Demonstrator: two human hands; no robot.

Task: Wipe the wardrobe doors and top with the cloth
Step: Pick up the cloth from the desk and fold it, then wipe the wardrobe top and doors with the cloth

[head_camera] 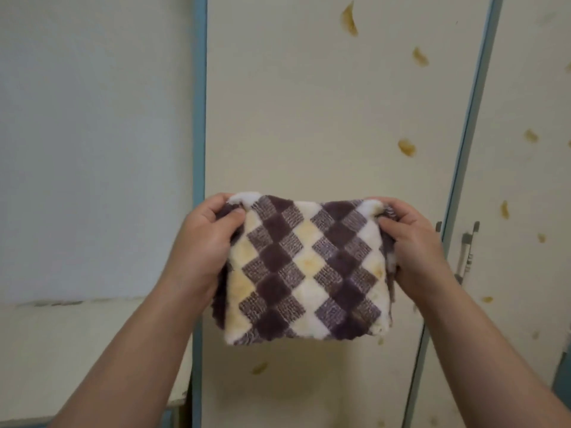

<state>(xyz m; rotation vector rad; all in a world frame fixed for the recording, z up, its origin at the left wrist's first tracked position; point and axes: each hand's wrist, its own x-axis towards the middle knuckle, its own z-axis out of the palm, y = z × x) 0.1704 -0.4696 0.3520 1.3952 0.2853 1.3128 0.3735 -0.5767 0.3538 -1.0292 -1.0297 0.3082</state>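
A folded fluffy cloth (307,267) with a purple, grey and white diamond check hangs in front of me, stained yellow in places. My left hand (202,248) grips its upper left edge, thumb on the front. My right hand (412,245) grips the upper right edge the same way. Behind the cloth stands the cream wardrobe door (324,103) with blue trim. A second door (525,186) is to its right. Both doors carry several brown-yellow smears, such as one smear (406,147) above the cloth.
Metal door handles (468,251) sit at the gap between the two doors, just right of my right hand. A pale wall (92,134) fills the left side. Below it lies a cream ledge (92,350).
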